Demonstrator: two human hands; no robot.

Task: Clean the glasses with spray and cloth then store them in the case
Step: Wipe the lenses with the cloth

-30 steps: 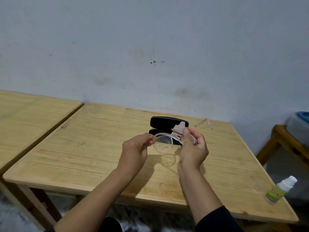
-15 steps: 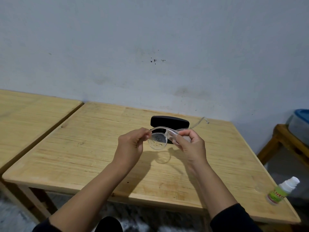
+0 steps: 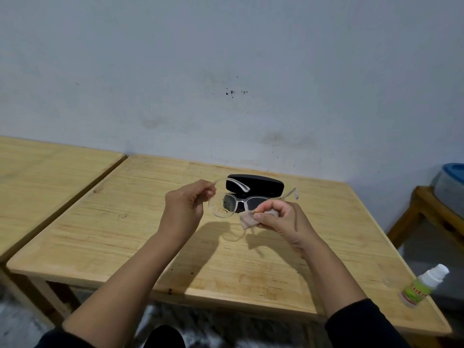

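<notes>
Clear-framed glasses (image 3: 224, 205) hang in the air above the wooden table (image 3: 125, 237), arms unfolded. Dark specks dot the left lens. My left hand (image 3: 187, 208) pinches the frame at its left hinge. A small beige cloth (image 3: 247, 220) is pinched in my right hand (image 3: 281, 218) around the lower edge of the right lens. Behind the glasses lies the black case (image 3: 263, 188), its lid raised. The spray bottle (image 3: 421, 287), white cap and green label, stands at the table's front right corner.
A second wooden table (image 3: 37, 184) adjoins on the left. At the right stands a wooden stool (image 3: 426, 217) bearing a grey tub with a blue lid (image 3: 452, 182). A pale wall rises just behind the table.
Both hands have turned the glasses so the arms point away toward the case. My right hand has shifted the cloth from the top of the right lens to its lower edge.
</notes>
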